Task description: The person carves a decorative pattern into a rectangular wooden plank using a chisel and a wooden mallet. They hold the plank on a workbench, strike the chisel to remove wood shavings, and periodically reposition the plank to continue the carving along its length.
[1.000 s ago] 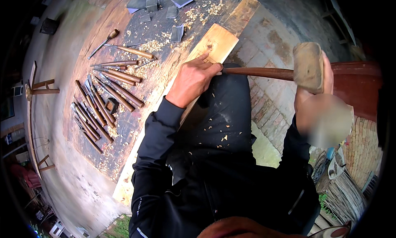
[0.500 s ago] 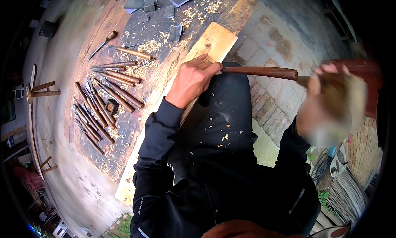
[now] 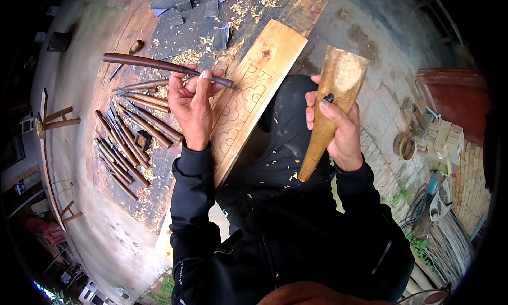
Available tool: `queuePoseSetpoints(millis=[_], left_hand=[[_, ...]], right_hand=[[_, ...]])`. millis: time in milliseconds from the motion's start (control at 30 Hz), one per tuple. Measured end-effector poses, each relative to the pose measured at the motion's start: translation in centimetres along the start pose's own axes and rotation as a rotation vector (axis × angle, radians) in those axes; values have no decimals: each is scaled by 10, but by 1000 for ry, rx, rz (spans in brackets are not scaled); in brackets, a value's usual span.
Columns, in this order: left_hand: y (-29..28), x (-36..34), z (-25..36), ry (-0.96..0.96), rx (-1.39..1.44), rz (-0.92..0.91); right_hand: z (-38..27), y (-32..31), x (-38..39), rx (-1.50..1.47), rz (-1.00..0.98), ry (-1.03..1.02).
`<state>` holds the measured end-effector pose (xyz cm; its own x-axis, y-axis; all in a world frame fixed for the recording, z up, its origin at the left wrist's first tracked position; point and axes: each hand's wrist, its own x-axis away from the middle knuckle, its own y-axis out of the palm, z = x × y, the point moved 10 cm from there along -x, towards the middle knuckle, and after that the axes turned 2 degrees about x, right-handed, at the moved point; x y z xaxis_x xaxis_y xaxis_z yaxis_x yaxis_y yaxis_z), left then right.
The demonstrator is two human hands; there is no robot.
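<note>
My left hand pinches a wood carving chisel above the bench. Its dark brown handle points left and its metal end points right, over the plank's edge and apart from the wood. My right hand is wrapped round a wooden mallet, a flat paddle-like block with a dark spot near its middle, its broad pale end pointing away from me. The pale plank lies slantwise beside my knee. Scalloped and curved outlines show on its face, partly hidden by my left hand and sleeve.
Several more chisels lie fanned on the bench left of my hand, with a small dark block among them. Sandpaper pieces and wood shavings lie farther off. A wooden trestle stands at left; a woven basket sits at right.
My left hand has lifted from the plank and moved left; the chisel's handle, which pointed right, now points left. My right hand has brought the mallet inward from the far right, above my lap.
</note>
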<state>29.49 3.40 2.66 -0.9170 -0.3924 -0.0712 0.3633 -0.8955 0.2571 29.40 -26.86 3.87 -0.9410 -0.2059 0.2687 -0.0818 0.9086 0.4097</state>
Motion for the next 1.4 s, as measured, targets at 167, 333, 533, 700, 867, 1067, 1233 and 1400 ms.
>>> queuePoseSetpoints(millis=[167, 333, 533, 700, 867, 1067, 1233, 1400], left_hand=[[-6, 12, -6, 4, 4, 74], [-9, 11, -14, -12, -21, 43], [-4, 16, -12, -19, -31, -9], [6, 13, -14, -24, -13, -73], [10, 18, -17, -10, -88, -72], [11, 18, -19, 12, -172, -89], [15, 17, -18, 45, -112, -78], [17, 16, -16, 53, -151, -87]], right_hand=[[24, 2, -15, 148, -55, -48], [24, 3, -14, 211, -132, -100], [21, 7, -14, 249, -110, -108], [21, 8, -14, 267, -115, -127], [20, 9, -13, 289, -111, -142], [20, 9, -13, 292, -99, -146], [19, 11, -13, 302, -105, -150], [20, 9, -13, 305, -107, -157]])
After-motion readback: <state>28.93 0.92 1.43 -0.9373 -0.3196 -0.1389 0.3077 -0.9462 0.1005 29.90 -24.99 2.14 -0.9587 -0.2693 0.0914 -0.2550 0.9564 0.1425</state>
